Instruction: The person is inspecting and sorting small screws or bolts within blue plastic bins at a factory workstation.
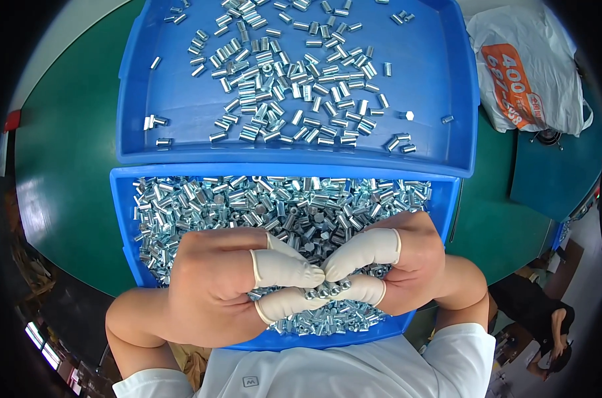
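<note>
Over the near blue bin, my left hand [224, 278] and my right hand [400, 265] meet with their fingertips together. White rubber finger cots [284, 266] cover the thumbs and forefingers of both. Pinched between the fingertips is a short row of silvery metal sleeves [327, 290], like rivet nuts, their round ends facing me. Both hands are closed on this row. Beneath them, the near blue bin [284, 171] is full of loose sleeves of the same kind [248, 199], partly hidden by my hands and wrists.
Beyond it stands a shallow blue tray [175, 126] with many sleeves [267, 99] scattered in its middle. Both containers rest on a green table [62, 152]. A white and orange plastic bag [526, 66] sits at the far right. Another person [536, 312] is at the lower right.
</note>
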`<state>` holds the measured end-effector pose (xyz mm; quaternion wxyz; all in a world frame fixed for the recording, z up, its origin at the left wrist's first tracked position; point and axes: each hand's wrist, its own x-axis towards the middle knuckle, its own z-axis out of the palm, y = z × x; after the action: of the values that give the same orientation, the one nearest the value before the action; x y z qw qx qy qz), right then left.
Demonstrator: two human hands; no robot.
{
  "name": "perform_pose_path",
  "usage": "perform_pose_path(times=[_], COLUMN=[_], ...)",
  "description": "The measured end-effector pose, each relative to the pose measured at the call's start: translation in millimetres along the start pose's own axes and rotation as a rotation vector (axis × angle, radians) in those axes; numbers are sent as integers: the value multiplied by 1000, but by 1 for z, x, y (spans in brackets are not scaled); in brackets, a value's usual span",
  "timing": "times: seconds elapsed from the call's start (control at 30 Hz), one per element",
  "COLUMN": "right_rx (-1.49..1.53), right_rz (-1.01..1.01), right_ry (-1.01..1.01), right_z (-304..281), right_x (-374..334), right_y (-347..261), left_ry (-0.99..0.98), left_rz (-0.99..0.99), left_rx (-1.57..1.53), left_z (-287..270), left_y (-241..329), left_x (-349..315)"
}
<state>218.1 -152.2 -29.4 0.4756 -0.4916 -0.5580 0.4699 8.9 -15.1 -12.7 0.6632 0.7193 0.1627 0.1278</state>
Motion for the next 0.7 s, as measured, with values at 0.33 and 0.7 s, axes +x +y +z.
perform_pose_path(times=[0.33, 0.7], right_rx=[6, 17], right_rz=[5, 5], right_ry=[7, -13], right_z=[0, 0], right_x=[1, 1], right_y=[0, 1], left_ry=[-16, 21], left_rz=[19, 75], left_rx=[12, 81], left_z=[-2, 1], left_y=[-2, -4], left_x=[0, -2])
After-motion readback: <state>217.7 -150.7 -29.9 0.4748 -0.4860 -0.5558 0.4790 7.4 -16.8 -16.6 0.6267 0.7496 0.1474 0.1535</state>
